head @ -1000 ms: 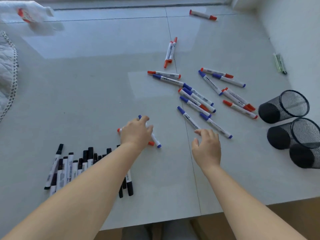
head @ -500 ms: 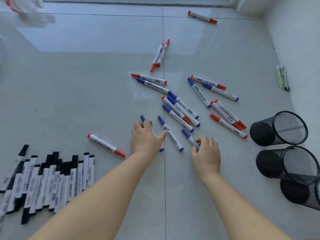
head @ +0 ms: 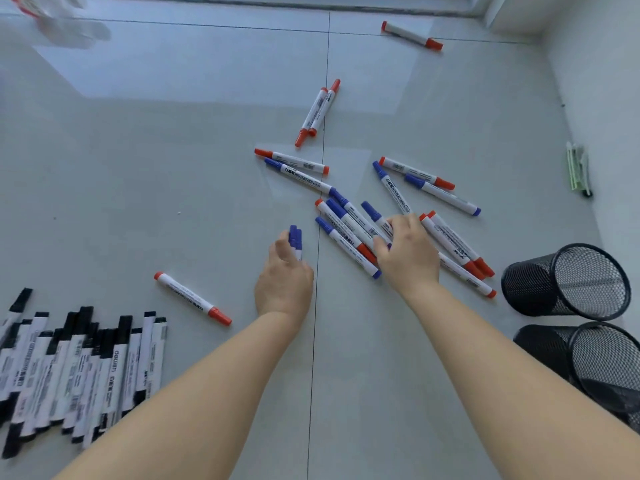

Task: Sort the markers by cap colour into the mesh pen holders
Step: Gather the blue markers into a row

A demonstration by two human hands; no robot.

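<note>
The left hand (head: 284, 282) grips two blue-capped white markers (head: 295, 241), caps pointing to twelve o'clock. The right hand (head: 408, 255) rests, fingers curled, on the heap of blue- and red-capped markers (head: 349, 230); what it grips I cannot tell. Black mesh pen holders (head: 568, 282) lie tipped at four o'clock. Black-capped markers (head: 79, 368) are rowed at eight o'clock, one lone red-capped marker (head: 192, 298) near them
</note>
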